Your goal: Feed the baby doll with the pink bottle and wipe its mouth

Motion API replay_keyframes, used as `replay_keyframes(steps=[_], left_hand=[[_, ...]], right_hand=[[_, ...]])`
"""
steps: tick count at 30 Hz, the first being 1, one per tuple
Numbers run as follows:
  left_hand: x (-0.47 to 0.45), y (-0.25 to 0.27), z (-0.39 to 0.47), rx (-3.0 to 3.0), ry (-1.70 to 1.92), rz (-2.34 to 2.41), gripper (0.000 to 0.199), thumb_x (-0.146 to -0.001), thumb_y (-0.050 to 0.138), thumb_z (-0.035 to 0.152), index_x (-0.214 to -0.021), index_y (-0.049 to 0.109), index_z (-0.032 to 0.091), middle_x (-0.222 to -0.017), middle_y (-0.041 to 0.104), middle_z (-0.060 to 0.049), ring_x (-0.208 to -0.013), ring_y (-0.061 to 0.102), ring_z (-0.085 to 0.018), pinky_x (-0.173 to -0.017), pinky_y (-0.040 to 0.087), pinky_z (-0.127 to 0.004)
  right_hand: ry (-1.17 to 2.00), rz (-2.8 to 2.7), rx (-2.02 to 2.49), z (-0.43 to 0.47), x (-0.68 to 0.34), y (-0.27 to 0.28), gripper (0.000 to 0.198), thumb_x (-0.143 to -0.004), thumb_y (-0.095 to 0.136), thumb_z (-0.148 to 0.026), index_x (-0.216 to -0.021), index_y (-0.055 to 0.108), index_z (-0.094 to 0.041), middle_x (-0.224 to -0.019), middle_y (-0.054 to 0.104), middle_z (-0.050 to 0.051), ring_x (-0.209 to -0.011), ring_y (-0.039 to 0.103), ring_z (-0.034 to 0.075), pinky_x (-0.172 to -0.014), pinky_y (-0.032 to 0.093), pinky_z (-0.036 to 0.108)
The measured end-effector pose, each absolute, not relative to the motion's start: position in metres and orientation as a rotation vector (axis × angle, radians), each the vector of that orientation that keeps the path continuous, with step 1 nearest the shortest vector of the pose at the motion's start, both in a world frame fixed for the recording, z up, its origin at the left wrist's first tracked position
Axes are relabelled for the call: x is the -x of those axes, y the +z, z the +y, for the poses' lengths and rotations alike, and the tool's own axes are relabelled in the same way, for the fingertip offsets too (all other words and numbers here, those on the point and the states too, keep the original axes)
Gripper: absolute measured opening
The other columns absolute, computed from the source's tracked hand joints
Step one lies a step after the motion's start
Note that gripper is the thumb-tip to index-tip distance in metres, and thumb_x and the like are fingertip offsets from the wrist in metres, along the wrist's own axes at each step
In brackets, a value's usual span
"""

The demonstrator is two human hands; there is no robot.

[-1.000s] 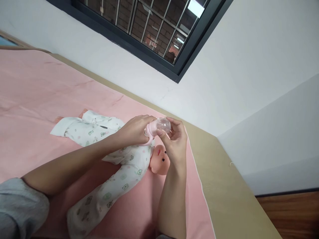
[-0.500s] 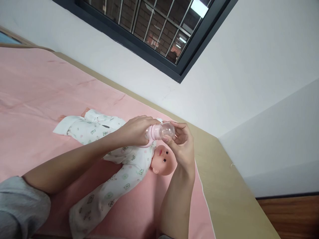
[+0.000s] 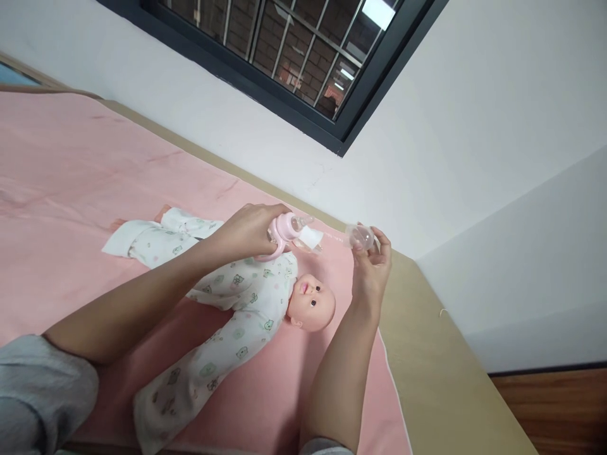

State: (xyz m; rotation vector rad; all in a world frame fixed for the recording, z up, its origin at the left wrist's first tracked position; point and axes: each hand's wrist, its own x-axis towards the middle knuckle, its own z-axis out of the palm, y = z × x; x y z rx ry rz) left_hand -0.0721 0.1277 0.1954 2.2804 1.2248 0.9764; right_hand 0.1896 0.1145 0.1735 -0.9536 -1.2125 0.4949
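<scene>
A baby bottle [image 3: 283,229] with a pink collar and handle is gripped in my left hand [image 3: 251,232], its clear teat bare and pointing right. My right hand [image 3: 372,265] pinches a clear bottle cap [image 3: 360,237], held apart from the bottle. Below both hands a baby doll [image 3: 310,303] lies on its back, dressed in a white patterned outfit [image 3: 256,309]. My left forearm passes over the doll's body and hides part of it. A small white cloth or packet [image 3: 310,237] lies behind the teat, partly covered.
A pink sheet [image 3: 71,170] covers most of the wooden tabletop [image 3: 417,354], whose bare strip runs along the right. A white wall [image 3: 455,126] rises behind, with a dark-framed window [image 3: 341,136] above.
The clear cap has come off the bottle and moved right in my right hand. My left hand has shifted slightly up and left with the bottle, baring the teat.
</scene>
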Motion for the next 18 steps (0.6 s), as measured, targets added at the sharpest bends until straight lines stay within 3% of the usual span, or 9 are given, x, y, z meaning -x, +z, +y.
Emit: replay_keyframes(steps=[4, 10, 15, 18], left_hand=[[0.079, 0.196, 0.139, -2.29, 1.004, 1.325, 0.042, -0.067, 0.068, 0.042, -0.104, 0.06, 0.022, -0.09, 0.071, -0.002, -0.086, 0.064, -0.027, -0.073, 0.042, -0.033], [0.08, 0.19, 0.15, -2.208, 0.956, 1.474, 0.047, -0.064, 0.073, 0.045, -0.104, 0.056, 0.027, -0.099, 0.071, -0.002, -0.087, 0.065, -0.029, -0.067, 0.041, -0.032], [0.078, 0.189, 0.149, -2.207, 0.999, 1.496, 0.05, -0.064, 0.075, 0.05, -0.103, 0.053, 0.027, -0.095, 0.071, -0.001, -0.088, 0.066, -0.03, -0.067, 0.041, -0.031], [0.078, 0.187, 0.16, -2.189, 1.009, 1.528, 0.056, -0.064, 0.076, 0.054, -0.106, 0.052, 0.027, -0.095, 0.071, -0.002, -0.091, 0.065, -0.031, -0.07, 0.043, -0.032]], right_hand=[[0.399, -1.07, 1.241, 0.139, -0.244, 0.124, 0.065, -0.064, 0.077, -0.038, -0.123, 0.057, -0.018, -0.129, 0.061, 0.014, -0.115, 0.061, 0.024, -0.099, 0.05, 0.044], [0.315, -1.032, 1.584, 0.163, -0.281, 0.04, 0.068, -0.066, 0.062, -0.032, -0.131, 0.055, -0.014, -0.132, 0.058, 0.016, -0.118, 0.059, 0.026, -0.105, 0.046, 0.043], [0.313, -1.055, 1.746, 0.168, -0.278, 0.017, 0.07, -0.066, 0.059, -0.027, -0.135, 0.053, -0.018, -0.134, 0.058, 0.013, -0.125, 0.055, 0.027, -0.11, 0.042, 0.043], [0.327, -1.053, 1.735, 0.167, -0.276, 0.016, 0.076, -0.069, 0.062, -0.032, -0.142, 0.046, -0.017, -0.142, 0.051, 0.016, -0.131, 0.05, 0.028, -0.113, 0.038, 0.045]])
